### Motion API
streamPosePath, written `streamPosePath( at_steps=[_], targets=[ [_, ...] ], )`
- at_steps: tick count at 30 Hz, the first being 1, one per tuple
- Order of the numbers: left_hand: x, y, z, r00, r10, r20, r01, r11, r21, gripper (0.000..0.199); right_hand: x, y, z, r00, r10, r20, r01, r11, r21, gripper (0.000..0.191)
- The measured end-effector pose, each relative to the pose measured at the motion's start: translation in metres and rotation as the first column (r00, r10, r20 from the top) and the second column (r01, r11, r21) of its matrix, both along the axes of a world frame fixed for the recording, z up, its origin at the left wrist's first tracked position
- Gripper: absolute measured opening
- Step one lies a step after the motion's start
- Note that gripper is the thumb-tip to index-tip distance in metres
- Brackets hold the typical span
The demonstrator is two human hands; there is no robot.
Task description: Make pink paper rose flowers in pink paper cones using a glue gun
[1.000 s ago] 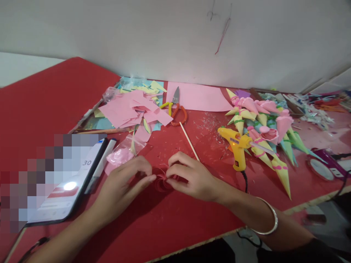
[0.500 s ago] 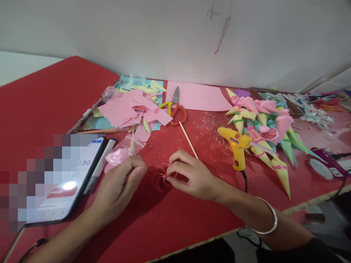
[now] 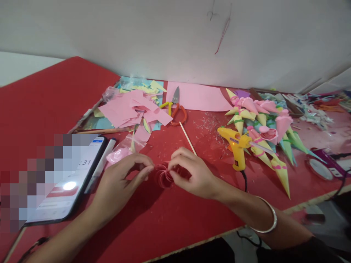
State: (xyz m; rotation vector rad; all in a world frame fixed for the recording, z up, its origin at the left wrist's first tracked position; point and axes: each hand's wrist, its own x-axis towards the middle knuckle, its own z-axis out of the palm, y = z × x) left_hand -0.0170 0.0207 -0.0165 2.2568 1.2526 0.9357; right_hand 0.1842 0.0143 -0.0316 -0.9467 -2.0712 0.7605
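Loops of a thin pink coiled strip (image 3: 163, 176), perhaps paper, spread above the red tabletop between my two hands. My right hand (image 3: 192, 173) pinches this coil at its middle with thumb and fingertips. On the other side, my left hand (image 3: 124, 179) has its thumb and forefinger pressed together close to the coil's left edge. What those fingertips hold, if anything, is too small to make out. Just beyond my right hand lies a thin wooden stick (image 3: 188, 138).
A yellow glue gun (image 3: 236, 146) stands on the right beside several paper cones (image 3: 274, 124). Behind the stick lie orange-handled scissors (image 3: 178, 109), with pink paper pieces (image 3: 128, 106) to their left. A phone (image 3: 74, 179) rests at the left.
My left hand has moved right, toward the coil, and its thumb and forefinger now meet in a pinch. The pink coil shows fuller and sharper loops. My right hand stays nearly in place.
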Motion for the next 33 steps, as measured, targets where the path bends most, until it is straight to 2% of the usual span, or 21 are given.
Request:
streamPosePath(
  at_steps=[3, 7, 12, 17, 21, 25, 30, 33],
  targets=[
    [-0.0005, -0.0007, -0.0034, 0.998, -0.06, 0.014, 0.06, 0.998, 0.007, 0.011, -0.0015, 0.0003, 0.0003, 0.997, -0.039, -0.073, 0.04, 0.999, 0.007, 0.017],
    [-0.0024, -0.0011, -0.0067, 0.995, -0.104, 0.014, 0.103, 0.993, 0.051, 0.011, -0.0027, 0.0004, -0.0007, 0.997, -0.031, -0.071, 0.031, 1.0, 0.002, 0.011],
    [-0.0036, 0.0001, -0.0051, 0.999, -0.043, 0.032, 0.042, 0.998, 0.054, 0.012, -0.0031, -0.0006, -0.0049, 0.992, -0.078, -0.1, 0.071, 0.994, -0.078, 0.022],
    [-0.0011, 0.0001, -0.0032, 1.0, -0.002, -0.011, 0.003, 0.996, 0.093, 0.014, -0.005, 0.0004, -0.0052, 0.996, -0.05, -0.076, 0.041, 0.993, -0.114, 0.028],
    [-0.0001, -0.0009, -0.0039, 1.0, 0.015, -0.006, -0.014, 0.993, 0.113, 0.011, -0.0075, 0.0024, -0.0012, 1.0, -0.025, 0.009, 0.026, 0.997, -0.073, 0.032],
    [-0.0008, -0.0019, -0.0044, 1.0, -0.006, -0.016, 0.007, 0.998, 0.069, 0.009, -0.0094, 0.0045, -0.0008, 0.989, 0.015, 0.15, -0.012, 1.0, -0.02, 0.034],
    [-0.0027, -0.0027, -0.0057, 1.0, 0.016, 0.001, -0.016, 0.999, -0.034, 0.014, -0.0096, 0.0058, -0.006, 0.997, -0.033, 0.076, 0.026, 0.996, 0.09, 0.029],
    [-0.0021, -0.0035, -0.0063, 0.999, 0.045, -0.014, -0.045, 0.999, -0.004, 0.014, -0.0082, 0.0056, -0.0071, 0.998, -0.057, 0.024, 0.054, 0.991, 0.125, 0.029]
  ],
)
